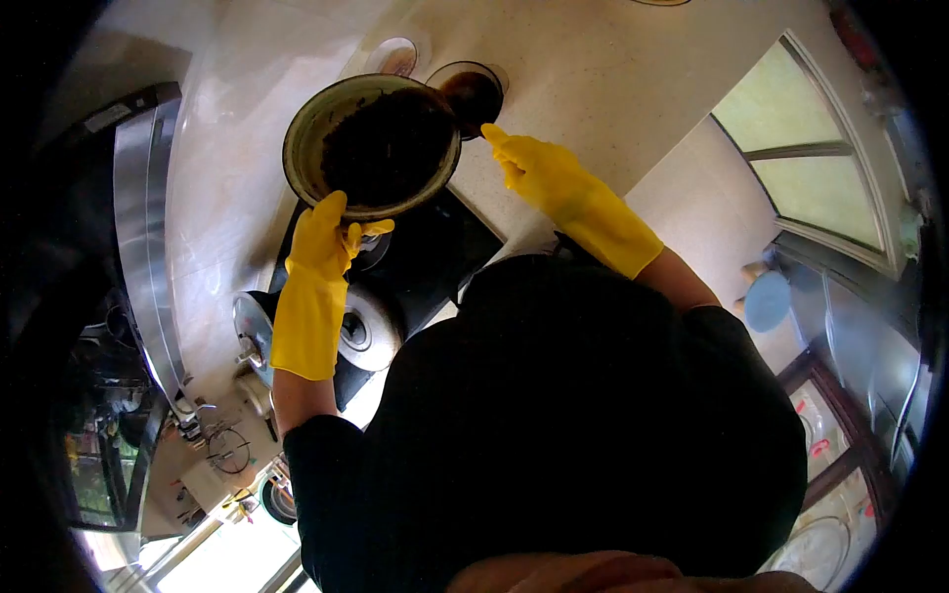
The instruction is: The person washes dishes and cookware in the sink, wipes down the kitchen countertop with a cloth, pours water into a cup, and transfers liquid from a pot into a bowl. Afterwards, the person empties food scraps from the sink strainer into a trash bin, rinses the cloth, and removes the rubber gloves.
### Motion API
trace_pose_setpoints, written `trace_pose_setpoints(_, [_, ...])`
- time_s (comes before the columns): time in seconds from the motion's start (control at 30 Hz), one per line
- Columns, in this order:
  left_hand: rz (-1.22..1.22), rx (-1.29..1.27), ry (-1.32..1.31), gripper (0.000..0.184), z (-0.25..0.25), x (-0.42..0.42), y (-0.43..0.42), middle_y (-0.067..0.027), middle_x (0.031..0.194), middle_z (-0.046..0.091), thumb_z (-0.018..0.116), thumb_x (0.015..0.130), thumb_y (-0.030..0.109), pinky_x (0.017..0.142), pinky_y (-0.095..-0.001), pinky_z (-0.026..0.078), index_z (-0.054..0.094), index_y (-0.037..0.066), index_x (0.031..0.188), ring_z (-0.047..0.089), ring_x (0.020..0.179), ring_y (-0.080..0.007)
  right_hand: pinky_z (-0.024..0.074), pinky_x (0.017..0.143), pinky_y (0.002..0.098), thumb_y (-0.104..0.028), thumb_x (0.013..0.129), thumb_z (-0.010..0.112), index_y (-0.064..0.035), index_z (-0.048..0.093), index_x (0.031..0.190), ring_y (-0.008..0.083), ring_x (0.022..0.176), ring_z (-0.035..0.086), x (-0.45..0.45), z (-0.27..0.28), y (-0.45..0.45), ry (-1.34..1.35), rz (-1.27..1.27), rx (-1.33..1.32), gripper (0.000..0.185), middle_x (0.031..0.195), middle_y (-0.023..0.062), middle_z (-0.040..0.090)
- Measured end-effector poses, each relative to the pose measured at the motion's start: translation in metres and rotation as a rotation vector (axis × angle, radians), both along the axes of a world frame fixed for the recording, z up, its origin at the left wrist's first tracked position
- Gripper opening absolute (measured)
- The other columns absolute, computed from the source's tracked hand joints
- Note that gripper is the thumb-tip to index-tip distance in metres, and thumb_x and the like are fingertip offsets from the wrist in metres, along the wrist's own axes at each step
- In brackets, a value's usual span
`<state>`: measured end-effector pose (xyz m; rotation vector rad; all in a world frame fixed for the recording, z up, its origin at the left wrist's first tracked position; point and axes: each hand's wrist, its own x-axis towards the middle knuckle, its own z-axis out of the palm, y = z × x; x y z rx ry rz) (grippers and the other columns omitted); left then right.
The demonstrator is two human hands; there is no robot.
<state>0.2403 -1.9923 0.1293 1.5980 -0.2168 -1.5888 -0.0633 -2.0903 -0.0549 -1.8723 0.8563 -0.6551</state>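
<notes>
Where the pot [307, 148] overlaps it, the bowl [476, 98] is hidden.

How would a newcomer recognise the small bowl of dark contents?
Find the large, round, pale-walled pot at the yellow-gloved left hand. Behind its upper right rim sits the small round bowl. Its dark filling distinguishes it from the clear round dish holding paler contents.

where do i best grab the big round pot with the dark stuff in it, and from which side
Probably by the rim of the pot, from the wearer's side: it is wide and round, no handle shows, and dark contents cover its middle. The left hand grips the near edge; the right hand might take the near-right edge, since a smaller bowl crowds the far right.
</notes>
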Motion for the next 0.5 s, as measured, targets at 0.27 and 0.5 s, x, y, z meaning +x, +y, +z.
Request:
trace_pose_setpoints(0.27, [-0.008,-0.034,-0.121,0.039,0.006,-0.011,-0.009,-0.0262,0.110,0.071,0.062,0.098,0.018,0.054,-0.0225,0.060,0.057,-0.012,0.124,0.075,0.077,-0.0295,0.0515,0.086,0.0489,-0.019,0.098,0.053,-0.0153,0.051,0.145,0.0363,0.102,0.066,0.005,-0.014,0.004,-0.045,-0.040,-0.030,0.047,0.115,0.0143,0.070])
trace_pose_setpoints(0.5, [-0.045,-0.020,-0.154,0.039,0.018,-0.021,-0.015,-0.0233,0.110,0.071,0.063,0.098,0.019,0.056,-0.0247,0.062,0.056,-0.008,0.126,0.075,0.081,-0.0288,0.0511,0.081,0.0494,-0.020,0.097,0.053,-0.0153,0.054,0.142,0.0356,0.096,0.066,0.008,-0.022,0.005,-0.068,-0.064,-0.064,0.045,0.107,0.0125,0.070])
